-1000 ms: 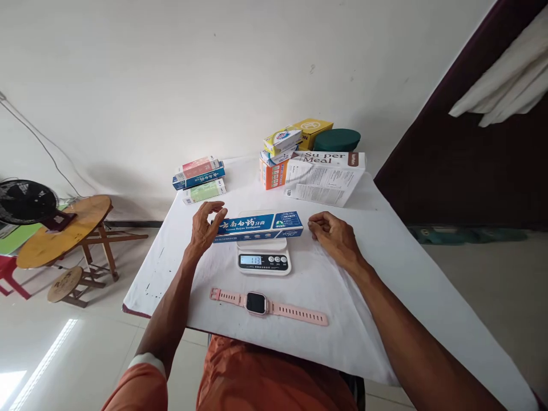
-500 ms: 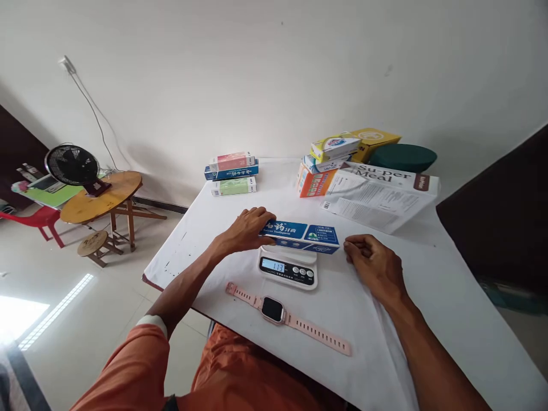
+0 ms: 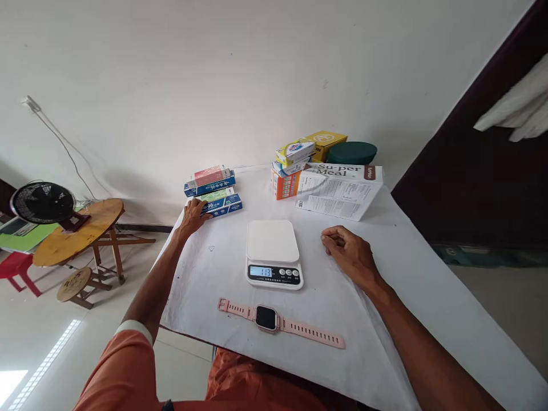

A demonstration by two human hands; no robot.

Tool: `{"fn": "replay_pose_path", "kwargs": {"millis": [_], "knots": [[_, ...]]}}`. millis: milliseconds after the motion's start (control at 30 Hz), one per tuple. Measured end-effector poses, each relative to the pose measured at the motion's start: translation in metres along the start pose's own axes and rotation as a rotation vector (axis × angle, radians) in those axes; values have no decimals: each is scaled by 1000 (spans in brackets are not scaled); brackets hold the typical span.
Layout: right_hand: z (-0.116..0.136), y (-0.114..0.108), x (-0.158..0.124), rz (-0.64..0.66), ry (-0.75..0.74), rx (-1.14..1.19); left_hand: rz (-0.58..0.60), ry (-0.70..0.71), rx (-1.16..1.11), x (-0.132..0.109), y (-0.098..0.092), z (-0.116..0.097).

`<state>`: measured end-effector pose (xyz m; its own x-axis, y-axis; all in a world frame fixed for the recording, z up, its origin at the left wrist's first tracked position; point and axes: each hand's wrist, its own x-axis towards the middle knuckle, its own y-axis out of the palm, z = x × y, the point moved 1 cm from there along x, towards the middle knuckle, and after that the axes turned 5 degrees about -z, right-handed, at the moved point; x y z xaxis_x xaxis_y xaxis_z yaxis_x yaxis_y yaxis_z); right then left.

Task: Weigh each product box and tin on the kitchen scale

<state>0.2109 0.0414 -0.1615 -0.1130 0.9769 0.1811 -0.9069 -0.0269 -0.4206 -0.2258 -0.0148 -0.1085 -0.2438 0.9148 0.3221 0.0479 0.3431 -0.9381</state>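
Observation:
My left hand [image 3: 194, 217] grips one end of a blue toothpaste box [image 3: 222, 205] at the table's left side, close in front of a green box [image 3: 217, 194]. Behind these lie another blue box [image 3: 214, 185] and a pink box [image 3: 209, 176]. A white kitchen scale [image 3: 273, 241] stands mid-table with a bare platform, its display reading 113. My right hand [image 3: 346, 248] rests on the cloth right of the scale, fingers curled together; whether anything is inside cannot be seen. Nearer me lies a smartwatch [image 3: 266, 318] with a pink strap.
At the back right stand a large white "Su-per Meal" box [image 3: 338, 191], an orange box [image 3: 283, 185], a small yellow box [image 3: 295, 151], a larger yellow box [image 3: 327, 142] and a dark green round object [image 3: 351, 153]. Off to the left, a fan [image 3: 43, 204] sits on a wooden table [image 3: 103, 220].
My left hand has carried the blue toothpaste box from over the scale leftward to the green box. The scale platform is now uncovered. My right hand stays curled. The view has shifted.

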Motion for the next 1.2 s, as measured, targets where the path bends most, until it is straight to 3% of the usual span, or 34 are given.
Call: {"fn": "replay_pose_path", "kwargs": {"millis": [567,733,900,1033,1200], "knots": [[-2,-1,3,-14,-49,47,64,-37,50,26,0,-5],[-6,0,5,-21,-52,45,-12,34,-80,27,-16,1],[-9,2,6,-26,-52,29,-65,51,-26,55,-34,5],[-6,0,5,-30,-63,16,-14,-38,45,74,-22,1],[-6,-1,6,-21,-81,27,-100,-83,77,64,-8,-3]]}}
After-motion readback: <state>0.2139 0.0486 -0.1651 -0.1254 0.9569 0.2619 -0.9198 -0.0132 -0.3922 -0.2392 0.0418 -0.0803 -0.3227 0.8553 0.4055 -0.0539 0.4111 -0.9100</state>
